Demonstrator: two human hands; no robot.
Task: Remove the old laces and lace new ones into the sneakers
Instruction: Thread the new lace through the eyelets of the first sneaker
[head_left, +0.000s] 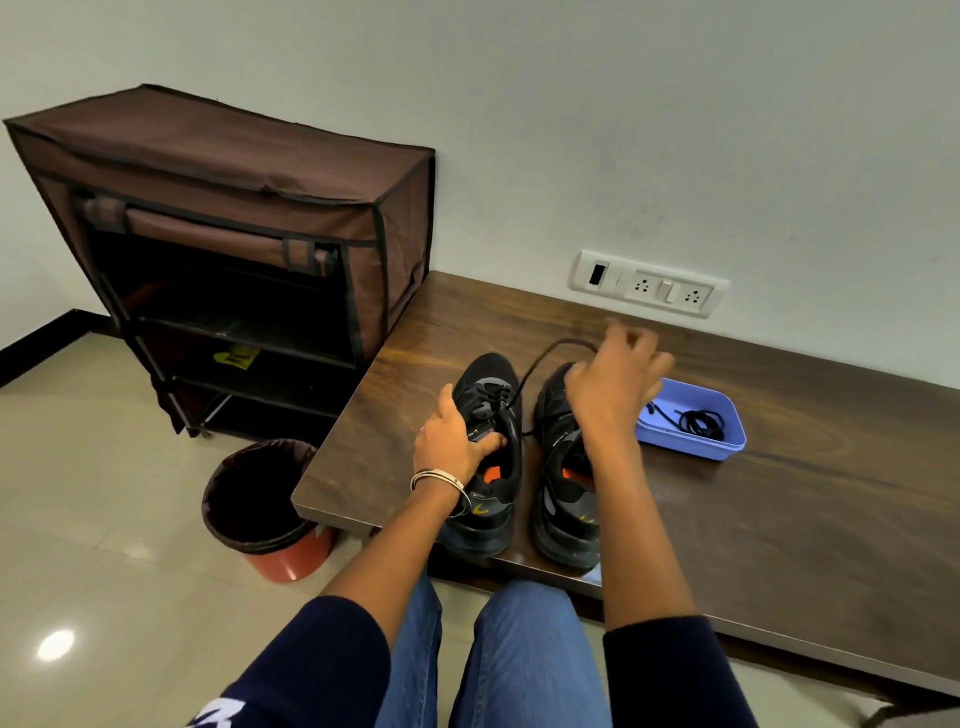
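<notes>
Head view: I see both shoes (485, 457) pointing toes up-frame. My left hand (452, 439) grips the left shoe's tongue; my right hand (613, 384), blurry and half-open, lifts a lace (540, 358).

One camera only, worn on the person's head, looking forward and down from close above the near edge of the table (779, 519), the far wall (623, 130) filling its upper view.

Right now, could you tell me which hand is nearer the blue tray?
Right. The right hand hovers beside the blue tray; the left hand holds the far sneaker.
</notes>
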